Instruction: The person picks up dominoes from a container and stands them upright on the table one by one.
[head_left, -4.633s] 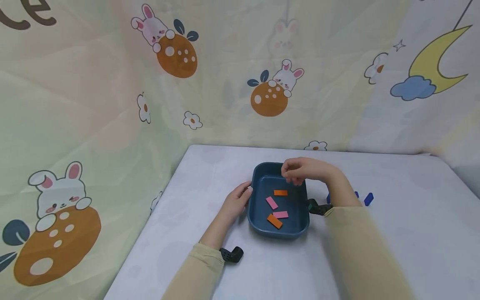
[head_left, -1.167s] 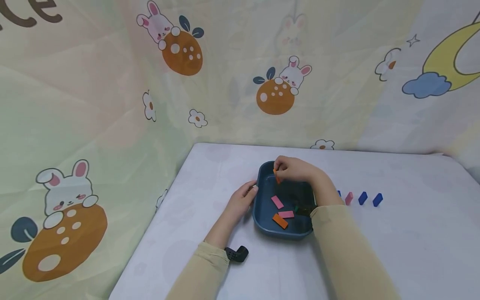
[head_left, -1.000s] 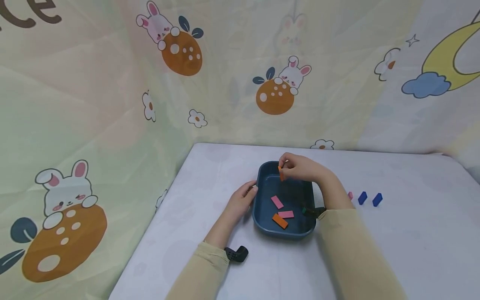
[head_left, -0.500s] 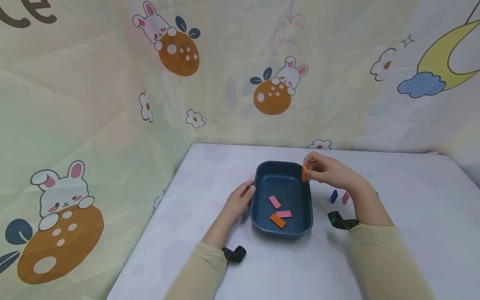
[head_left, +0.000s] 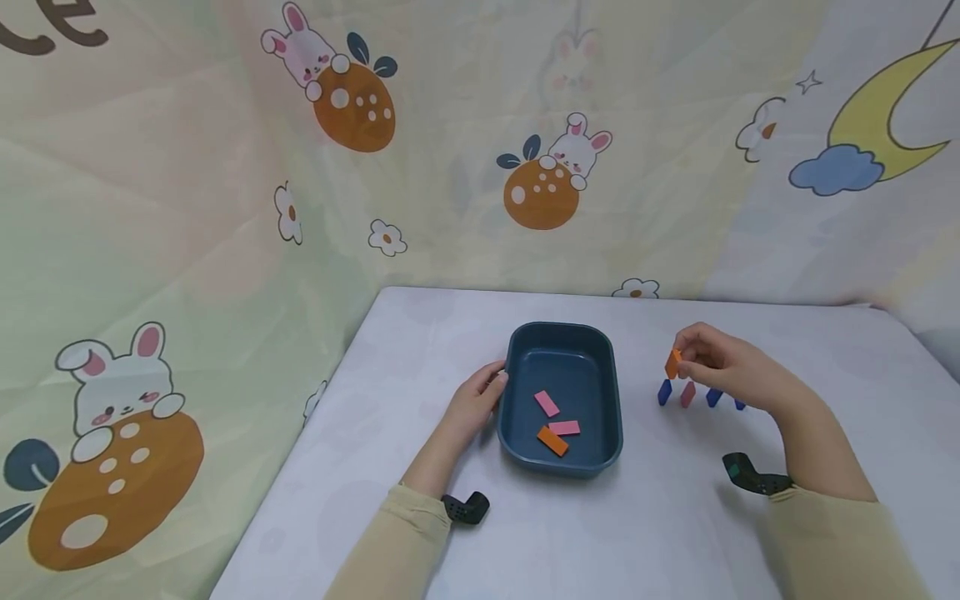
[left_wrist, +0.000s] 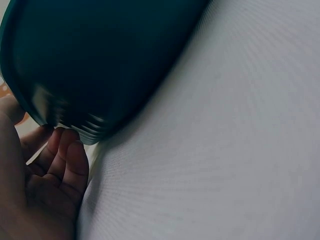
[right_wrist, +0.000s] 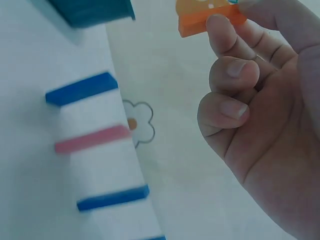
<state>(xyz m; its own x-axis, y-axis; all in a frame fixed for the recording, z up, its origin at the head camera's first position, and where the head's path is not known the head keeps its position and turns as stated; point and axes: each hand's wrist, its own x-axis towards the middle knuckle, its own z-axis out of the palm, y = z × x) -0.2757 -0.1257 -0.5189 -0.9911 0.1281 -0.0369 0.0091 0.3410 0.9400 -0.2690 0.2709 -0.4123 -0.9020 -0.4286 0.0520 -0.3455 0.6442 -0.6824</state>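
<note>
My right hand [head_left: 723, 362] pinches an orange domino [head_left: 672, 363] between thumb and fingers, raised above the table. In the right wrist view the orange domino [right_wrist: 200, 21] is tilted, its far end pointing away from the fingers. Just below stands a row of upright dominoes: a blue domino [head_left: 664, 392], a pink domino [head_left: 687, 394] and further blue ones partly behind the hand. My left hand [head_left: 471, 404] rests against the left side of a dark blue tray [head_left: 612, 417]; in the left wrist view its fingertips [left_wrist: 75, 155] touch the outer wall.
Inside the tray lie two pink dominoes, one a pink domino [head_left: 547, 403], the other beside an orange domino [head_left: 552, 441]. A white cloth covers the table [head_left: 570, 533]. Behind it hangs a printed fabric backdrop [head_left: 450, 167].
My right hand, empty over the tray at first, has taken an orange domino out of it and carried it right, above the row. The left hand has stayed at the tray.
</note>
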